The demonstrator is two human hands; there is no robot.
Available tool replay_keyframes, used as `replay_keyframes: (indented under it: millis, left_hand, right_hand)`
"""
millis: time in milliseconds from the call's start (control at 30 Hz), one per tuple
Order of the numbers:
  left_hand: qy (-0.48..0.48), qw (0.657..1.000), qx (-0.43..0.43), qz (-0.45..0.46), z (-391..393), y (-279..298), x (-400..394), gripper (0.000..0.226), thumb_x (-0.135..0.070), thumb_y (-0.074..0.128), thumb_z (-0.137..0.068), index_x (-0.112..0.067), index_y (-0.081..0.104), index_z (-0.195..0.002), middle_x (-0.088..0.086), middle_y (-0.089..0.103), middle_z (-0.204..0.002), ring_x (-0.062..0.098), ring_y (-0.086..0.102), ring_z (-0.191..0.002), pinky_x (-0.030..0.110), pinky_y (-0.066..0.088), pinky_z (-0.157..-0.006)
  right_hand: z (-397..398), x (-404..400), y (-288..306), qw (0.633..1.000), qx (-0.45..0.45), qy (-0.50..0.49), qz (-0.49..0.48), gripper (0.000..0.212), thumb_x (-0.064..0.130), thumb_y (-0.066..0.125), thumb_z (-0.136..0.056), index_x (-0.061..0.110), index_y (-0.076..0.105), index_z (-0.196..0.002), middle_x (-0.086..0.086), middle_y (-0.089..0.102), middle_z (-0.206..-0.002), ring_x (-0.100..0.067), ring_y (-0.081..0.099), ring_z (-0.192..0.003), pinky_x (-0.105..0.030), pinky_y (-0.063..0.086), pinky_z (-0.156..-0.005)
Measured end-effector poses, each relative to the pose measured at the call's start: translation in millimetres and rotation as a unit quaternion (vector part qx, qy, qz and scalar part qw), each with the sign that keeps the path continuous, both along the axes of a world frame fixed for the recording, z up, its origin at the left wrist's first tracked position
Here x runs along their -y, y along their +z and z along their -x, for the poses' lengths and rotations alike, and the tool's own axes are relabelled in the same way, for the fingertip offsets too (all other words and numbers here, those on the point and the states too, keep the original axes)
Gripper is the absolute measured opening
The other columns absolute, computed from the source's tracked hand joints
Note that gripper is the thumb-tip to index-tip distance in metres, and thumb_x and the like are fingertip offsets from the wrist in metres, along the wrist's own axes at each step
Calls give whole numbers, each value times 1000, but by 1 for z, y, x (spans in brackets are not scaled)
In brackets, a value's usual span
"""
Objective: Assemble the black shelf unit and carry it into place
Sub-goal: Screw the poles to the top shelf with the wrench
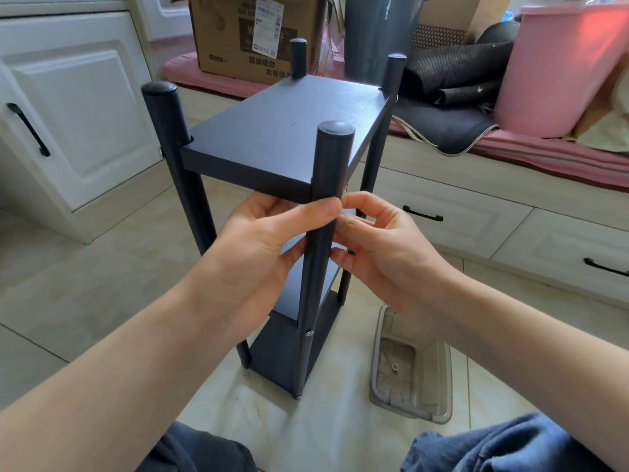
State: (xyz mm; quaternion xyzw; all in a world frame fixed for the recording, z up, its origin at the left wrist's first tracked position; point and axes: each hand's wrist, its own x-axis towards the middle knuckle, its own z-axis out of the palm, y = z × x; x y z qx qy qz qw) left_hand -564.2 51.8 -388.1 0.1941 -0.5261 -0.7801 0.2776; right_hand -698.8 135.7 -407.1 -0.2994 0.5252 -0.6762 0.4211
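The black shelf unit (272, 131) stands upright on the tiled floor in front of me, with three boards between round posts. My left hand (262, 253) wraps around the near right post (326, 165) just below the top board. From the right side, my right hand (377, 243) touches the same post with thumb and fingertips pinched at it. Whether something small sits between those fingertips is hidden. Lower down, a silver screw head (309, 333) shows on that post.
A clear plastic tray (412, 362) with a small metal part lies on the floor to the right of the shelf. White cabinets (68, 107) stand at left. A cardboard box (252, 32), a grey bin, dark mats and a pink tub (558, 69) sit behind on a drawer bench.
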Motion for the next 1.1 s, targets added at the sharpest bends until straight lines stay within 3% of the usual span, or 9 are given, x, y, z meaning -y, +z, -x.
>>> replay_keyframes:
  millis: [167, 367, 467, 533, 633, 900, 1100]
  left_hand:
    - [1, 1000, -6, -6, 0, 1, 0, 58, -24, 74, -71, 0, 64, -123, 17, 72, -117, 28, 72, -107, 35, 54, -96]
    - [8, 1000, -8, -1, -1, 1, 2, 54, -26, 76, -68, -3, 67, -116, 14, 75, -111, 26, 73, -102, 29, 57, -87]
    - [10, 1000, -9, 5, -1, 0, 1, 48, -26, 76, -67, -5, 70, -110, 12, 76, -107, 25, 74, -100, 27, 58, -84]
    - [9, 1000, -11, 5, 0, 0, 0, 43, -26, 76, -65, -8, 71, -104, 9, 77, -100, 22, 75, -95, 24, 58, -80]
    - [12, 1000, -3, 15, 1, 1, 0, 41, -28, 76, -64, -12, 72, -101, 4, 77, -97, 18, 75, -94, 24, 59, -79]
    - [19, 1000, 5, 6, 0, 2, -2, 48, -27, 76, -66, -8, 70, -109, 5, 77, -102, 19, 74, -98, 24, 59, -81]
    - [22, 1000, 12, 1, 1, 3, -3, 47, -25, 74, -68, -7, 68, -111, 5, 77, -106, 19, 73, -103, 30, 54, -89]
  right_hand:
    - [-3, 7, -1, 1000, 13, 9, 2, 6, 8, 63, -93, 10, 68, -96, -15, 73, -85, -24, 71, -79, -28, 57, -70]
    - [-4, 13, 0, 1000, -10, 17, -22, 21, 10, 62, -95, 4, 65, -115, -20, 73, -101, -26, 70, -88, -43, 58, -88]
    - [-3, 10, 1, 998, -45, 16, -38, 18, 14, 63, -95, 6, 65, -112, -18, 73, -101, -30, 69, -89, -43, 58, -85]
    - [0, 5, 2, 997, -67, 8, -43, 8, 17, 65, -94, 13, 69, -100, -19, 72, -96, -33, 66, -86, -35, 57, -72]
    - [5, -2, 4, 996, -84, -14, -36, 8, 16, 67, -92, 21, 71, -87, 0, 69, -74, -14, 57, -73, -24, 49, -60]
    - [4, -6, 6, 992, -101, -43, -62, 5, 19, 67, -92, 18, 71, -95, 8, 70, -72, -10, 55, -70, -24, 49, -62]
    - [14, -10, 13, 995, -74, -47, -57, 7, 18, 66, -93, 18, 71, -97, 1, 74, -85, -13, 53, -74, -27, 50, -66]
